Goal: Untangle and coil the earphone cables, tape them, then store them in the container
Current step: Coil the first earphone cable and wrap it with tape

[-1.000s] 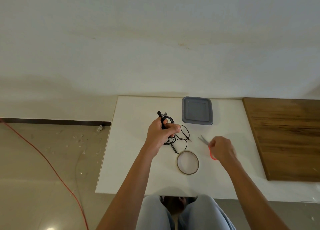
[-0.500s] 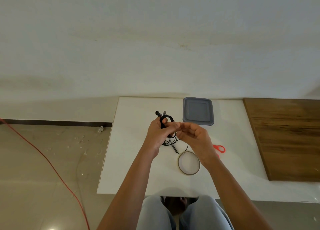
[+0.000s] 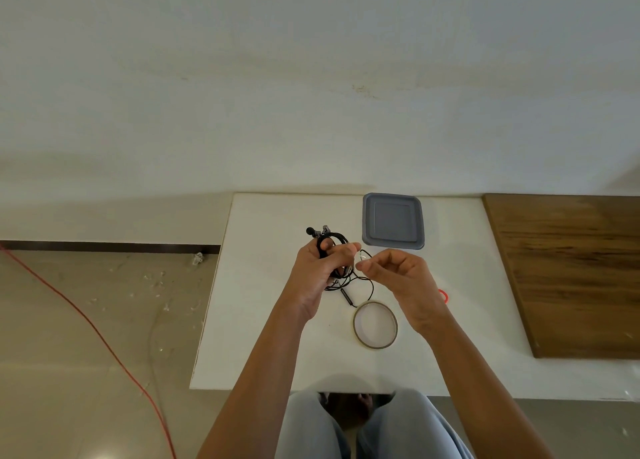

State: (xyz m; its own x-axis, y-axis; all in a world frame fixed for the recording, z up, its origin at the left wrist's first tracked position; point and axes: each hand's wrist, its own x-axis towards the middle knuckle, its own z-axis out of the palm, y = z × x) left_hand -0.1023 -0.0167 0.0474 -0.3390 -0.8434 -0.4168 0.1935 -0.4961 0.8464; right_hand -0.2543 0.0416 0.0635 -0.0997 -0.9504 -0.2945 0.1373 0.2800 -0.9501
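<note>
L hand grips the coiled earphones just above the table, loose end trailing below its fingers. R hand pinches a clear tape strip right beside L fingertips; container sits behind.

Softly, evenly lit and sharp; faintly shadowed below desk edge; glaring off floor bottom-left; bowed toward edges.

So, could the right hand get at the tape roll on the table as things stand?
Probably yes. The tape roll lies flat on the white table close by the right hand, with nothing over it. But that hand seems to pinch a small clear strip, so it would need freeing first.
</note>
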